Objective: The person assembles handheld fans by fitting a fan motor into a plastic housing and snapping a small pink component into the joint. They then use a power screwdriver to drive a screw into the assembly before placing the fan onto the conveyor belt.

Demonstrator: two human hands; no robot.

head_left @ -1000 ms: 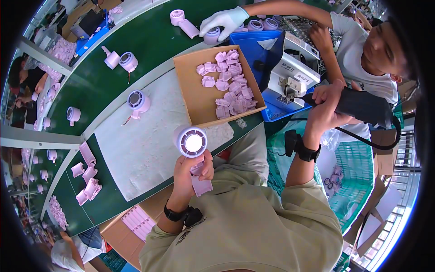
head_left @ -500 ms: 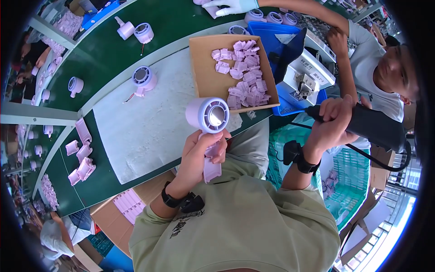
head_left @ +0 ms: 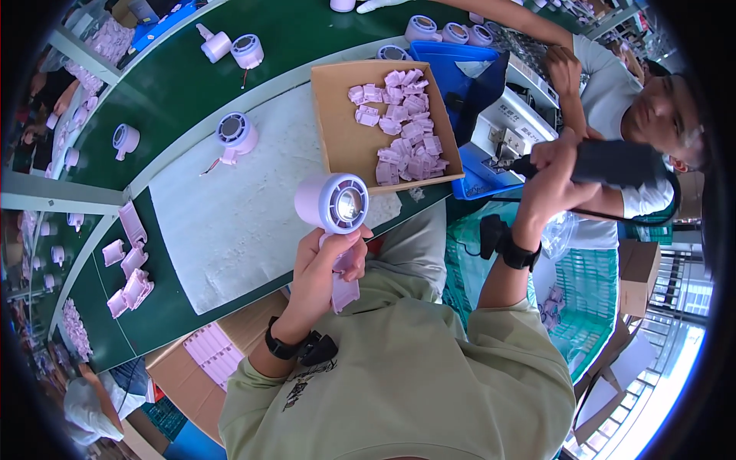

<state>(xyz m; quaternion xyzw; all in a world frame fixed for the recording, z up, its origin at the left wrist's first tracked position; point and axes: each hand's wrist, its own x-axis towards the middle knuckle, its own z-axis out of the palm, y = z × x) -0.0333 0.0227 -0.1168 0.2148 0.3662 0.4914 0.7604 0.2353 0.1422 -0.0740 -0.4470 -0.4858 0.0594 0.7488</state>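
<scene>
My left hand grips a lilac handheld fan by its handle. The fan's round grille with a shiny centre faces up and to the right, and the handle's open pink end sticks out below my fingers. My right hand is wrapped round a black electric screwdriver, held nearly level with a cable looping from its rear. Its tip points left, beside the metal outlet of a white screw feeder; whether they touch I cannot tell.
An open cardboard box of pink plastic parts sits on the bench beside a blue tray. Another fan with loose wires lies on the white mat. Pink shells are at left, a green basket at right. A co-worker sits beyond the feeder.
My right hand has moved up with the screwdriver, which is now more level with its tip at the feeder. The fan in my left hand has shifted left and slightly down.
</scene>
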